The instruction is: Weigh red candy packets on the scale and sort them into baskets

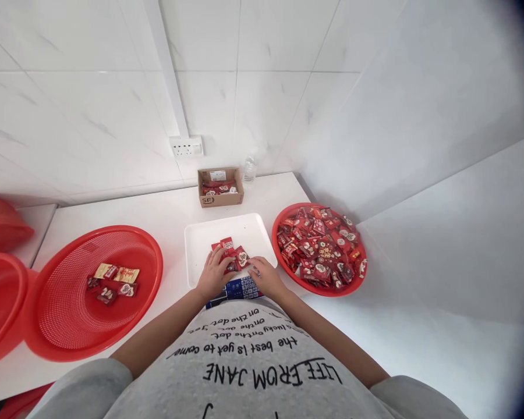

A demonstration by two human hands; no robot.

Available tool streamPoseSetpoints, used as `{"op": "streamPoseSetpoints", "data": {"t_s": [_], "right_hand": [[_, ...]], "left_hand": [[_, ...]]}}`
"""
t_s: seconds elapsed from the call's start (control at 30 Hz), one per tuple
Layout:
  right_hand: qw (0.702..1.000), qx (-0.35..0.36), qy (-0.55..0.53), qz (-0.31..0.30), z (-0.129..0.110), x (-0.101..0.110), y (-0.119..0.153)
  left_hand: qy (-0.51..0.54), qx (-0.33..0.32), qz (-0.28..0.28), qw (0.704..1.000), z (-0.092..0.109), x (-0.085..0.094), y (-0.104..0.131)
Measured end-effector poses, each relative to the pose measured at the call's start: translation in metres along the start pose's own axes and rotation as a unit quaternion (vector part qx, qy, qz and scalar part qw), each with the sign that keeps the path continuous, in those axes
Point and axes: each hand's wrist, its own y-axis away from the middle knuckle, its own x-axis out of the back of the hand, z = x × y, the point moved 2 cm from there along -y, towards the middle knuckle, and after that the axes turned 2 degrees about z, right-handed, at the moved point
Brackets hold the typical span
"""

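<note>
Several small red packets (227,244) lie in a white tray (196,235) resting on a scale with a blue keypad (243,287). My left hand (213,272) is at the left side of the packets, its fingers curled on them. At their right side is my right hand (266,276), with its fingertips on a red packet with a white heart-shaped label (242,258). Both hands are closed around the edges of the small pile, inside the tray's near part. Parts of the packets are hidden under the fingers.
A red basket (276,247) heaped with red packets stands right. A red basket (153,256) with several packets is at left, beside another red container (21,285). Behind the tray are a cardboard box (222,200) with packets and a clear bottle (250,169).
</note>
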Motion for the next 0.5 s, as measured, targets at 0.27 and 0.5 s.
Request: {"op": "streamPoseSetpoints", "data": {"t_s": [0.27,0.5], "right_hand": [[0.998,0.040,0.040,-0.024,-0.007,-0.001,-0.003],[0.997,0.039,0.037,0.054,0.008,0.014,-0.005]], "left_hand": [[-0.035,0.058,-0.031,0.997,0.013,-0.005,-0.013],[-0.077,0.018,-0.066,0.995,0.014,-0.011,-0.022]]}}
